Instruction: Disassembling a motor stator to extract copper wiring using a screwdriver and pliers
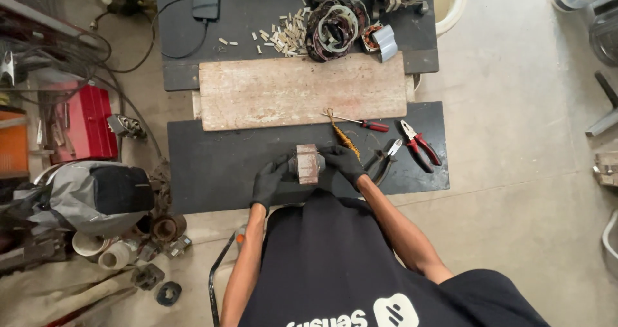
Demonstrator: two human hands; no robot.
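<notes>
Both black-gloved hands, left hand (pixel 269 180) and right hand (pixel 343 161), clasp a rusty brown laminated metal block (pixel 307 164) near the black tabletop's (pixel 219 166) front edge. Red-handled pliers (pixel 417 145) lie toward its right edge

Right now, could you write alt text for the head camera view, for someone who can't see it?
A person's gloved left hand and right hand grip a rusty metal block on a black mat. Two pliers, a red screwdriver and a worn wooden board lie beyond.

Two pliers (pixel 418 145), one screwdriver (pixel 360 123), one wooden board (pixel 302 90).
</notes>
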